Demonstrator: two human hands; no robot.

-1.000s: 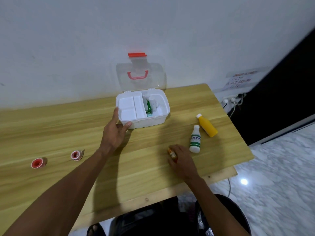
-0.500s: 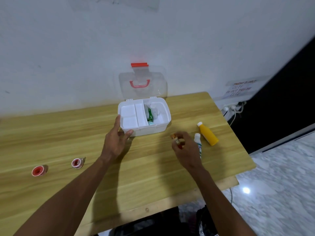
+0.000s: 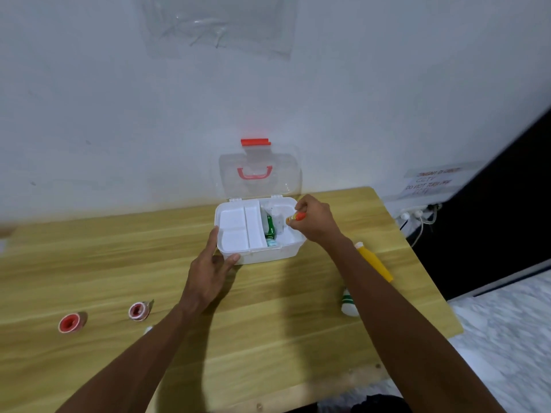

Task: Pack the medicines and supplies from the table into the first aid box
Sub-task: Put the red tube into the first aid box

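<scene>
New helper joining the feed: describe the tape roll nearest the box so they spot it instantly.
Start at the white first aid box by the wall, then follow the left hand toward the table's left end. Two red-cored tape rolls lie there; the wanted tape roll is the smaller, paler one beside the forearm, not the outer roll.

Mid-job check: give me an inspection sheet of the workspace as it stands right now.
Surface: wooden table, against a white wall.
Job's things: first aid box open, lid upright; yellow bottle and white bottle lying right; two tape rolls left.
Clutter: nothing seen.
Grippers: left hand steadies the box; right hand holds a small orange tube over the right compartment.
Cables: white cables beyond the right edge.
Surroundings: paper notice, marble floor.
</scene>
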